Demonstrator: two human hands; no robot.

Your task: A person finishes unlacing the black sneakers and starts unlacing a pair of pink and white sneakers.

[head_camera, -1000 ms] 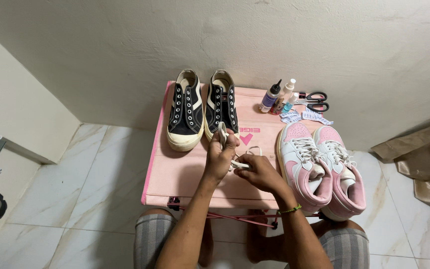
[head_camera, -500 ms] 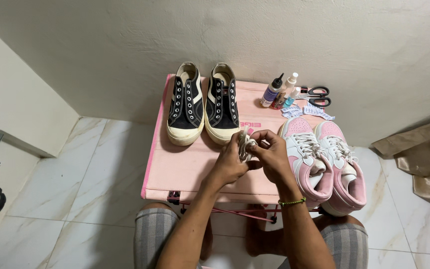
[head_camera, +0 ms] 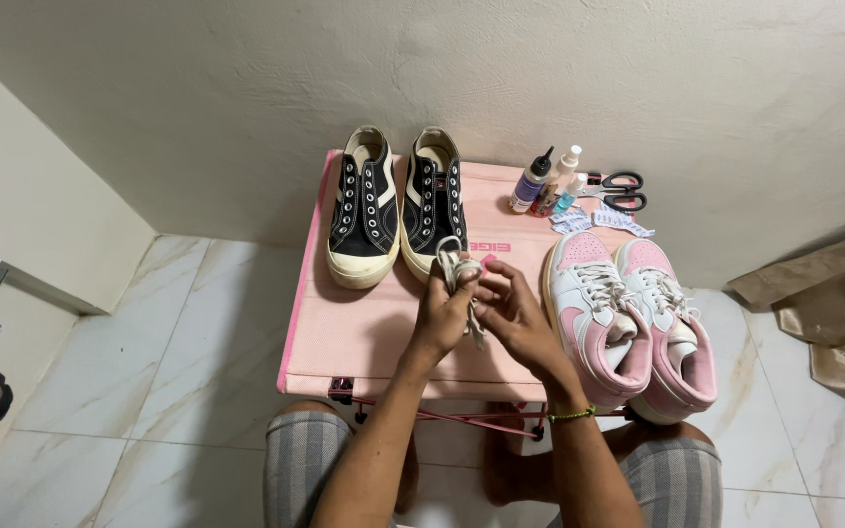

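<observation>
**Over the pink bench, two hands work a bundled white shoelace**

At the middle of the pink bench [head_camera: 364, 332], the left hand [head_camera: 442, 315] holds a white shoelace [head_camera: 458, 269], its fingers closed around the gathered loops. The bundle's long axis runs roughly from 12 to 6 o'clock: a loop stands up at 12 o'clock above the fist, and a loose end hangs out at 6 o'clock below it. The right hand [head_camera: 515, 318] sits just beside the left at 3 o'clock, fingers curled toward the lace and touching it near the fingertips; I cannot tell whether they pinch it.

At 11 o'clock from the hands stands a pair of black sneakers [head_camera: 395, 210] with cream soles, eyelets unlaced, toes toward the person and heels toward the wall. At 3 o'clock lies a pair of pink and white sneakers [head_camera: 628, 318], laced, toes toward the person and angled slightly outward, overhanging the bench's near edge.

At 1 o'clock, near the wall, a few small bottles [head_camera: 545, 181] stand upright together, their contents not visible. Scissors [head_camera: 618, 191] with black handles lie just beside them, with small white paper pieces [head_camera: 599, 223] in front.
</observation>
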